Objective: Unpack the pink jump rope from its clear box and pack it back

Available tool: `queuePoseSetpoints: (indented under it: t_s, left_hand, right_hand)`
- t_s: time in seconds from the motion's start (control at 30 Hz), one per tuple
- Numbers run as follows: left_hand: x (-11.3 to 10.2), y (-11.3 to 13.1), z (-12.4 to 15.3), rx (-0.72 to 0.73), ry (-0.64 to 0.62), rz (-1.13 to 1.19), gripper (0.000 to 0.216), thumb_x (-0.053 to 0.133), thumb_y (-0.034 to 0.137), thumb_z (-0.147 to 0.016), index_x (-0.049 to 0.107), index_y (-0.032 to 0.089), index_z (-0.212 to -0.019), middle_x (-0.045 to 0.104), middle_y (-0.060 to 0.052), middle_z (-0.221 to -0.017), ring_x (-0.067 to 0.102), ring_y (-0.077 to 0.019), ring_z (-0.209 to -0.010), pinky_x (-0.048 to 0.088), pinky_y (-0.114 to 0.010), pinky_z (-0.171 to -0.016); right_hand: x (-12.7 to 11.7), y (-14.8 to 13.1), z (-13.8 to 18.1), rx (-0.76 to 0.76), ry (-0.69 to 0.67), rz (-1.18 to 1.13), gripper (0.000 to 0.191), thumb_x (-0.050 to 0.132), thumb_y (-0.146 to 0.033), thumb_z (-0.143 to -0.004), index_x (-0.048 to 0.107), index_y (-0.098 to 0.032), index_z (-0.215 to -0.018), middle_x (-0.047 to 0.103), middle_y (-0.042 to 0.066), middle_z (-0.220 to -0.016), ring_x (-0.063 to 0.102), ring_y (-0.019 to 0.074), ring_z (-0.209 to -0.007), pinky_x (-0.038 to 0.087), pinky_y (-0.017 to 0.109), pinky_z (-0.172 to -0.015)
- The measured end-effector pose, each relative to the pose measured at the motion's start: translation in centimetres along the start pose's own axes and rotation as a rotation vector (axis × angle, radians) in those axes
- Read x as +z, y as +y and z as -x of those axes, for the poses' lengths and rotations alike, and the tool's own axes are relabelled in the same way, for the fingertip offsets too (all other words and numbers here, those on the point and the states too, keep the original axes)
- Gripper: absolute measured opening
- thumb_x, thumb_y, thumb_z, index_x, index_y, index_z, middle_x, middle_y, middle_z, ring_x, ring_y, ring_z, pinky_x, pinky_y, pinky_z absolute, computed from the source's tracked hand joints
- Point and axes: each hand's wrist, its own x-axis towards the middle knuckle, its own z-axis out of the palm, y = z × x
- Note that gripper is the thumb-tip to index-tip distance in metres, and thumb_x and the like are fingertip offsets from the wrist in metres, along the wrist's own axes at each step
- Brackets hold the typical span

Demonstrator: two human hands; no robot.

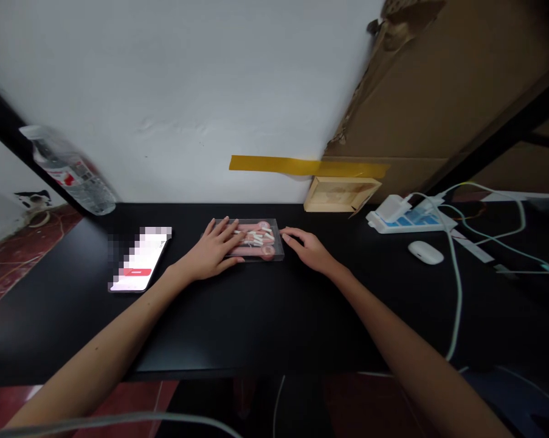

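A shallow clear plastic box (276,248) lies flat on the black table, with pink pieces and several small white pieces visible inside. My left hand (214,249) rests palm down over the box's left part, fingers spread, hiding that part. At the box's right end is my right hand (307,248), its thumb and index fingertips close together against the edge. The other fingers of my right hand are curled and partly hidden. Left of my left hand lies a phone (141,261) with a lit screen, partly blurred out.
A plastic bottle (73,173) stands at the back left. Against the wall leans a shallow wooden tray (338,196), below yellow tape (274,164). To the right are a white power strip (406,222) with plugs, a white mouse (425,252) and loose cables (456,292).
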Motion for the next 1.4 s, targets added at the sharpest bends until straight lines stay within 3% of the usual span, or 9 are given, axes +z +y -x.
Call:
queuePoseSetpoints:
  t_s: [0.13, 0.27, 0.4, 0.47, 0.7, 0.97, 1.17, 1.4]
  left_hand:
    - [-0.2, 0.0, 0.0, -0.010, -0.001, 0.008, 0.066, 0.048, 0.057, -0.100, 0.033, 0.026, -0.156, 0.025, -0.011, -0.165, 0.015, -0.0379, -0.152, 0.012, -0.061, -0.121]
    - [-0.2, 0.4, -0.2, -0.022, 0.010, 0.013, 0.063, 0.049, 0.056, -0.100, 0.034, 0.028, -0.155, 0.025, -0.009, -0.165, 0.017, -0.0385, -0.152, 0.012, -0.062, -0.120]
    - [0.2, 1.5, -0.6, -0.063, 0.024, -0.009, 0.064, 0.048, 0.058, -0.099, 0.034, 0.029, -0.154, 0.026, -0.009, -0.165, 0.017, -0.0400, -0.152, 0.013, -0.064, -0.120]
    - [0.2, 2.1, -0.8, -0.088, 0.036, -0.010, 0.066, 0.049, 0.060, -0.098, 0.034, 0.028, -0.155, 0.025, -0.010, -0.165, 0.016, -0.0411, -0.152, 0.013, -0.064, -0.119]
    - [-1.0, 3.3, -0.3, -0.124, 0.005, 0.025, 0.056, 0.036, 0.054, -0.104, 0.038, 0.028, -0.154, 0.029, -0.010, -0.163, 0.020, -0.0392, -0.151, 0.020, -0.062, -0.117]
    - [-2.6, 1.8, 0.3, -0.022, 0.015, 0.074, 0.047, 0.036, 0.045, -0.104, 0.053, 0.026, -0.143, 0.045, -0.008, -0.156, 0.034, -0.0359, -0.146, 0.034, -0.058, -0.110]
    - [-1.3, -0.2, 0.4, -0.158, 0.152, 0.182, 0.047, 0.038, 0.045, -0.103, 0.061, 0.020, -0.136, 0.054, -0.012, -0.147, 0.041, -0.0337, -0.141, 0.034, -0.058, -0.113]
    - [-1.0, -0.3, 0.5, -0.162, 0.166, 0.193, 0.046, 0.038, 0.043, -0.104, 0.061, 0.023, -0.137, 0.052, -0.011, -0.146, 0.050, -0.0312, -0.131, 0.041, -0.052, -0.110]
  right_hand:
    - [0.3, -1.5, 0.5, -0.039, -0.044, 0.008, 0.048, 0.050, -0.051, -0.096, 0.062, -0.024, -0.135, 0.063, 0.010, -0.139, 0.057, 0.0314, -0.131, 0.040, 0.056, -0.114]
    - [0.7, -2.5, 1.1, -0.170, -0.138, 0.085, 0.064, 0.048, -0.054, -0.098, 0.036, -0.028, -0.155, 0.044, 0.007, -0.158, 0.041, 0.0308, -0.145, 0.033, 0.055, -0.120]
    - [0.9, -2.0, 1.3, -0.073, -0.178, 0.127, 0.083, 0.045, -0.060, -0.097, 0.012, -0.022, -0.162, 0.027, 0.013, -0.165, 0.028, 0.0343, -0.150, 0.028, 0.059, -0.121]
    - [0.9, -1.5, 1.3, -0.039, -0.173, 0.125, 0.085, 0.042, -0.062, -0.098, 0.007, -0.019, -0.163, 0.022, 0.014, -0.166, 0.027, 0.0338, -0.151, 0.025, 0.058, -0.122]
    - [0.2, -0.6, 1.1, -0.089, -0.141, 0.094, 0.071, 0.040, -0.057, -0.100, 0.021, -0.025, -0.161, 0.034, 0.009, -0.162, 0.036, 0.0307, -0.147, 0.030, 0.056, -0.120]
    - [-0.3, -0.7, 0.9, -0.091, -0.100, 0.115, 0.064, 0.044, -0.055, -0.100, 0.031, -0.030, -0.157, 0.043, 0.006, -0.158, 0.042, 0.0296, -0.144, 0.033, 0.057, -0.119]
    - [-0.6, -1.2, 0.8, -0.080, -0.057, 0.156, 0.057, 0.050, -0.050, -0.097, 0.046, -0.027, -0.150, 0.057, 0.010, -0.147, 0.054, 0.0307, -0.134, 0.042, 0.056, -0.113]
    - [-0.7, -1.2, 0.7, -0.109, 0.031, 0.254, 0.046, 0.054, -0.048, -0.095, 0.060, -0.030, -0.137, 0.067, 0.007, -0.133, 0.062, 0.0309, -0.122, 0.048, 0.056, -0.106]
